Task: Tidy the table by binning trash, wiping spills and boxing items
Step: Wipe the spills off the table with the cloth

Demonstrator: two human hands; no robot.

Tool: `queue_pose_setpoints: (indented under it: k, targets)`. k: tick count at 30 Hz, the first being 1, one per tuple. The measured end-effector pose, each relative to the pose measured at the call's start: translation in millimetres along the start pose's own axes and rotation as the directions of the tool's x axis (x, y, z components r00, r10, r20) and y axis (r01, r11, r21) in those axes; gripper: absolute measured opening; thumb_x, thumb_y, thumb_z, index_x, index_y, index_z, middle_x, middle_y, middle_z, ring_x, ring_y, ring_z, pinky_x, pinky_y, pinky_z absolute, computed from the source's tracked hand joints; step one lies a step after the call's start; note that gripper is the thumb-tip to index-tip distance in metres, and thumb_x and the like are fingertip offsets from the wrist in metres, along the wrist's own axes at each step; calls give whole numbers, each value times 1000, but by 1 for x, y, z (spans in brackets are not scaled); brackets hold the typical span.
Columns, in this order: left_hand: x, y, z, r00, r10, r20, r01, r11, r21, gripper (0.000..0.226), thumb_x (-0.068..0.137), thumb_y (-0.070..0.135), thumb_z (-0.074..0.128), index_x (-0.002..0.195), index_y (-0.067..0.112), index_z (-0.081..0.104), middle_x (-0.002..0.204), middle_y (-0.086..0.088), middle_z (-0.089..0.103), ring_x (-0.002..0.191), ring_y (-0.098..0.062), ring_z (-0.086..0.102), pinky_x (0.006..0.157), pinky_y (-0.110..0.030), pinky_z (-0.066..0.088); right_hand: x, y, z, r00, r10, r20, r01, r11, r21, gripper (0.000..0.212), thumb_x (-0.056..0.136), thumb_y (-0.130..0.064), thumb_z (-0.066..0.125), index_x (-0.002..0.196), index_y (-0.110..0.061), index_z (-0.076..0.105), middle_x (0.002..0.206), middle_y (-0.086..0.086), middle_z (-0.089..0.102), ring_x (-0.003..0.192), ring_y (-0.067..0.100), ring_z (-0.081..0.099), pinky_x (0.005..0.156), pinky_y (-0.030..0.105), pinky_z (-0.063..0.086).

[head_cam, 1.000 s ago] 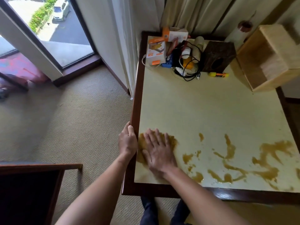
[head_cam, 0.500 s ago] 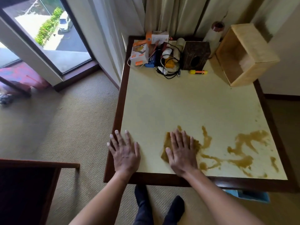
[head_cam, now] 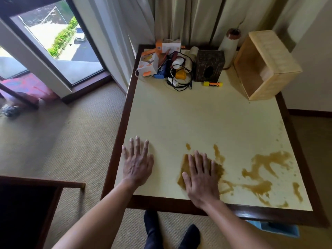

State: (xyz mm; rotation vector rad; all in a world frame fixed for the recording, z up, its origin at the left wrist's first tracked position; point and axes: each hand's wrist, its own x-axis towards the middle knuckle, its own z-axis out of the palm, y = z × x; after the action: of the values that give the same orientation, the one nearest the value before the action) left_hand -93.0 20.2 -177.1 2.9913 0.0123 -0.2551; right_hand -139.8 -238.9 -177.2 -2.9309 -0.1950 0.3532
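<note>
My right hand [head_cam: 201, 178] lies flat with fingers spread, pressing a brown-soaked cloth [head_cam: 185, 169] at the near edge of the bench [head_cam: 179, 119]. My left hand [head_cam: 138, 164] rests open and empty just to its left. The spill [head_cam: 262, 171] runs off to the right, its streaks stretching left to right, so I judge the right hand nearer. Far back sit the clutter [head_cam: 172, 67] and an open wooden box [head_cam: 264, 65].

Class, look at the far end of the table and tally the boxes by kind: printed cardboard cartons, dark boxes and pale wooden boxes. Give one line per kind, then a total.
Orange-and-white cartons: 2
Dark box with a round hole: 1
Pale wooden box, lying on its side: 1
Total: 4
</note>
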Motion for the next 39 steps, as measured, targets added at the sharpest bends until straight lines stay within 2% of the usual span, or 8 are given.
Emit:
queue_pose_setpoints:
  k: [5,9,17,19,26,31,34,39]
  targets:
    - [23,6,0,1000,15,10,-14,999,-52,73,102,56,17,165,27,-2,170,-12,-21,157,-30,-21,125,-62,-8,47,-17,-10,994,-106,24,105,994,41,73,103,-57,18,162,-21,-4,170,1,-12,156,25,-17,125,56,-1]
    - [23,6,-2,999,22,40,-21,999,-24,74,101,59,14,165,28,-7,169,-13,-26,156,-30,-25,124,-63,-10,128,-21,-27,993,-116,7,116,993,36,76,100,-57,17,163,-17,1,171,3,-4,157,27,-8,125,54,-3]
    - [25,-1,6,999,44,24,-44,999,-13,75,103,59,24,166,24,1,171,-17,-14,158,-33,-15,124,-68,1,298,-29,-61,999,52,-17,-53,998,-25,78,100,-56,13,163,-13,2,171,9,2,157,30,-2,125,55,-3]
    - [25,0,6,999,44,31,-44,999,-14,75,103,58,25,166,23,3,171,-18,-13,159,-34,-14,123,-69,3,291,-43,-58,998,69,-13,-69,998,-11,78,100,-56,11,162,-10,1,171,11,-1,157,31,-3,125,56,-2]
    - [26,2,7,997,35,74,-35,999,-7,77,102,57,31,166,23,4,171,-19,-11,159,-37,-11,122,-71,5,148,-33,-31,975,-215,51,216,976,-16,77,100,-59,24,163,-16,8,171,2,2,158,25,-3,126,55,6]
    - [28,2,8,997,49,63,-49,999,-8,78,101,55,34,166,21,8,171,-22,-9,158,-43,-6,121,-72,5,224,49,-63,988,151,-15,-152,987,-55,80,98,-63,9,163,-15,7,171,9,4,157,30,1,126,54,1]
    - [30,0,8,997,50,65,-51,999,6,77,102,56,28,166,21,2,170,-22,-14,157,-42,-13,121,-72,1,255,27,-67,957,288,-34,-289,957,-17,81,98,-61,8,162,-13,5,171,12,1,157,33,-1,125,55,-1]
    - [27,-3,10,996,46,71,-45,999,-6,75,102,55,29,166,22,6,171,-21,-11,158,-41,-10,122,-70,0,167,-59,-27,1000,-4,-8,3,1000,-24,74,102,-57,18,163,-17,7,171,5,0,158,27,-4,125,55,-1]
